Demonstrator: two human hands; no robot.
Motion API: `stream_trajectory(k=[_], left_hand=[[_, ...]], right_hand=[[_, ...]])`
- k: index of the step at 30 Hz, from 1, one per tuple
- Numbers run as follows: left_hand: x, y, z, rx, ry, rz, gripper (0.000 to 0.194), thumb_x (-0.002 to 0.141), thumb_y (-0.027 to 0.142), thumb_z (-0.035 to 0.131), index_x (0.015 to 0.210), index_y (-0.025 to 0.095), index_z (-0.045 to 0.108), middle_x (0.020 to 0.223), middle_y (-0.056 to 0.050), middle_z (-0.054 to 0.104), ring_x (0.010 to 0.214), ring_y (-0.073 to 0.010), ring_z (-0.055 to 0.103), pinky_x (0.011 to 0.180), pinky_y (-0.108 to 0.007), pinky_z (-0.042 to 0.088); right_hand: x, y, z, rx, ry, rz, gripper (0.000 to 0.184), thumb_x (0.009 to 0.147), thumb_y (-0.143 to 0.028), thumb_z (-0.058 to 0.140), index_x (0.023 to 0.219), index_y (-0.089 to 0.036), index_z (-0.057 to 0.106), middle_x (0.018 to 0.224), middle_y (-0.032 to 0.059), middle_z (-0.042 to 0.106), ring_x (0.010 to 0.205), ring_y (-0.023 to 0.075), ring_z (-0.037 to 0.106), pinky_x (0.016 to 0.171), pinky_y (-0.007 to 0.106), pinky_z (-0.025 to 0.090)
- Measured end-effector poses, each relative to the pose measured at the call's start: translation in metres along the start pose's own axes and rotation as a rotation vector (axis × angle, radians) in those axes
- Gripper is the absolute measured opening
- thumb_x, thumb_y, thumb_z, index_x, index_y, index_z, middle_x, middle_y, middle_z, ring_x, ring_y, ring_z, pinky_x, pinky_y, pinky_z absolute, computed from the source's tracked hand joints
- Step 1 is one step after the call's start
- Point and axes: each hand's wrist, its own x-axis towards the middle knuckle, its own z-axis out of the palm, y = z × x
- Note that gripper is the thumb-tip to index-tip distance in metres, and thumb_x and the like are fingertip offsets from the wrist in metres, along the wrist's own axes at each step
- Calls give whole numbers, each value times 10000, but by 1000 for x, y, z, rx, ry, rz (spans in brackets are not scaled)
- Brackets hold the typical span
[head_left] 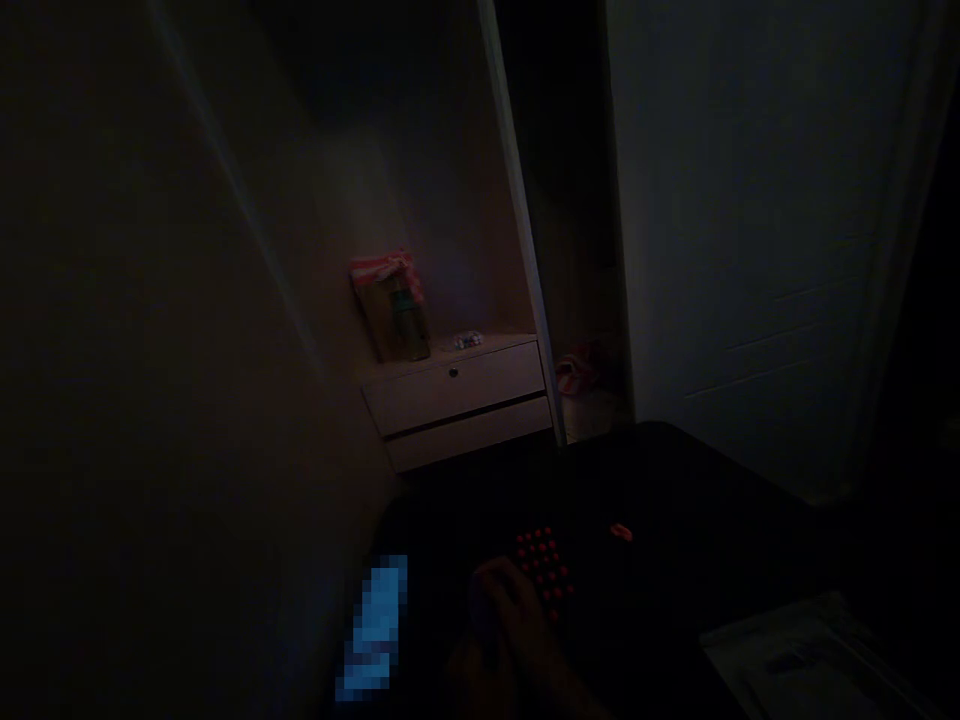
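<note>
The room is very dark. My right hand (508,612) reaches in from the bottom middle and rests on a dark desk (675,500), right beside a cluster of red-lit keys (544,562). Its fingers are too dim to read, and I cannot tell whether anything is under them. To the left of the hand a blurred blue glowing screen (376,625) lies on the desk. A small red light (621,532) glows to the right of the keys. My left hand is out of view.
A pale drawer unit (457,395) stands against the far wall, with a bag with a pink striped top (390,305) on it. A red and white bag (579,376) sits on the floor beside it. White papers (810,650) lie at the lower right. A pale door (750,250) is on the right.
</note>
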Motion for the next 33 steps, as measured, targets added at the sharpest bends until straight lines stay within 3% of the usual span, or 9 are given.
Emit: stream_trajectory(k=[10,21,26,33], left_hand=[[-1,-6,4,9,19,-19,370,755,480,526,643,187,723,652,-148,718,607,-245,679,551,-292,483],[0,-10,5,14,-41,-22,367,777,469,529,722,171,737,687,-137,735,605,-208,682,541,-254,485],[1,-16,8,110,-49,-7,411,781,471,506,751,138,746,729,-161,744,687,-239,714,601,-266,524],[-2,-10,7,93,-17,55,400,820,446,485,757,145,742,734,-145,746,672,-219,710,607,-255,519]], right_hand=[[-2,-3,0,4,-16,-2,222,807,-421,629,831,-206,679,820,17,674,808,197,611,730,276,474],[-1,-4,1,-11,-13,-7,233,799,-429,616,832,-205,670,833,23,670,820,203,604,741,286,465],[0,-1,0,-16,-15,7,238,811,-430,610,848,-204,672,827,18,670,806,196,602,727,277,462],[0,2,0,-10,-10,-11,214,823,-409,611,846,-207,678,838,16,676,830,197,608,741,272,463]])
